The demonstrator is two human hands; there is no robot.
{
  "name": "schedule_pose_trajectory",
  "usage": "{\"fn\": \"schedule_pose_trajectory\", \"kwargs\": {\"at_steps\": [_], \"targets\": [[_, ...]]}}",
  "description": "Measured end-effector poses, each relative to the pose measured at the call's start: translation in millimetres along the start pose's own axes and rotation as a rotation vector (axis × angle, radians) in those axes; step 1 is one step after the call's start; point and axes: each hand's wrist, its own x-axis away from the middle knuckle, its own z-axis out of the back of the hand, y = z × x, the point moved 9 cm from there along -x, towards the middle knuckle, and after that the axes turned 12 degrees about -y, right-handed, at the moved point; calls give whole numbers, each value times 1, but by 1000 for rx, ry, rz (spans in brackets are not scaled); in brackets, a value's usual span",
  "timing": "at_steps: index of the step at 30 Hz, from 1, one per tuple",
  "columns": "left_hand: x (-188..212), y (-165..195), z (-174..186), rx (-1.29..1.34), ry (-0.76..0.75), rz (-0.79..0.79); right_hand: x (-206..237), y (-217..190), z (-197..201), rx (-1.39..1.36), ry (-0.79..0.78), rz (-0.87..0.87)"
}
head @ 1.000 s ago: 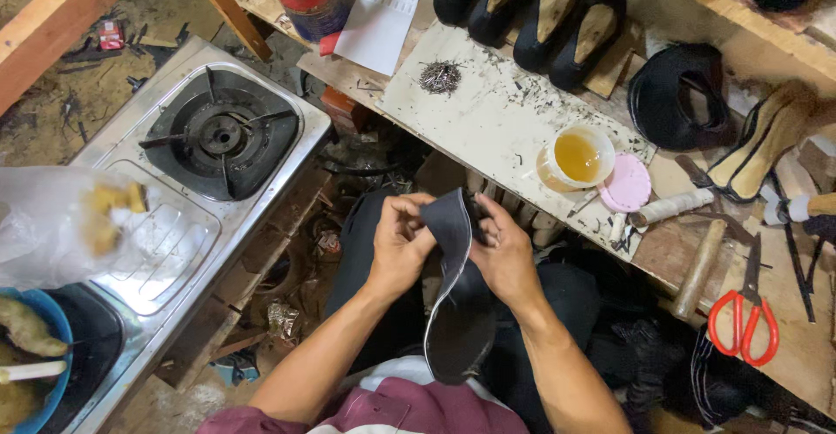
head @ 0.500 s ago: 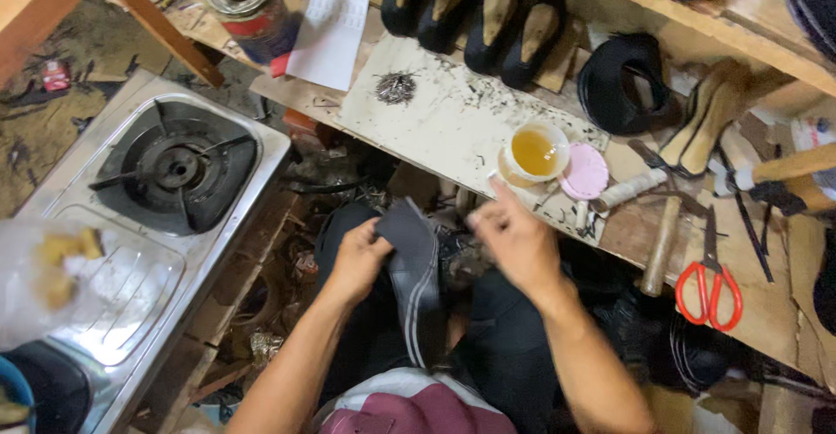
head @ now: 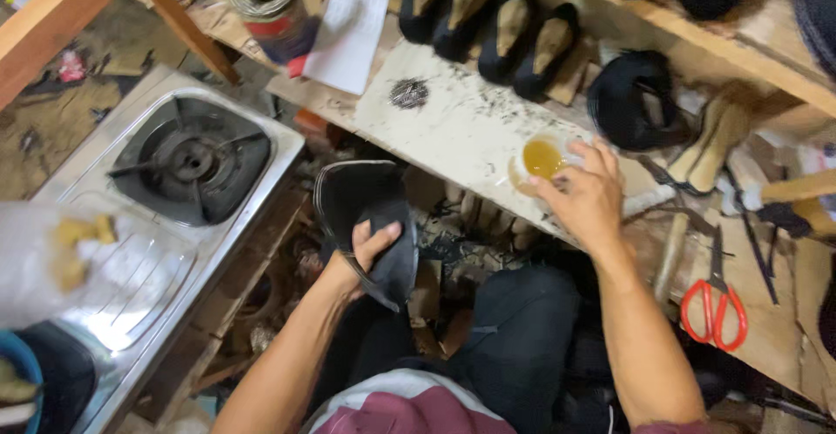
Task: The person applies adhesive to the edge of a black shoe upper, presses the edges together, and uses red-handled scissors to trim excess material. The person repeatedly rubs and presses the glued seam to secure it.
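Left hand (head: 370, 251) fingers clamped on black shoe upper (head: 361, 216); right hand (head: 588, 199) fingers apart over glue cup (head: 542, 157). Dip lightly, keep upper steady.

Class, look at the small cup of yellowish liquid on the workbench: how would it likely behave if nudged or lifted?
The cup is small, open-topped and holds liquid, so a nudge would probably slop or tip it. It looks light, so the right hand touching its rim could lift it easily. It sits near the workbench edge, so a push might send it off.
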Motion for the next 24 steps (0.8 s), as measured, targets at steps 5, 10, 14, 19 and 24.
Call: {"fn": "schedule_pose_trajectory", "kwargs": {"at_steps": [5, 10, 14, 19, 24], "targets": [[-11, 16, -10, -48, -116, -63, 12, -35, 3, -324, -20, 58], [-8, 33, -43, -20, -84, -73, 50, -130, 3, -376, -78, 396], [-5, 34, -76, 141, -173, -7, 65, -164, 8, -221, -18, 598], [-7, 33, -91, 81, -327, -68, 62, -159, 21, -101, 121, 599], [-19, 12, -80, 147, -339, -38, 60, -153, 21, -181, 102, 519]]}}
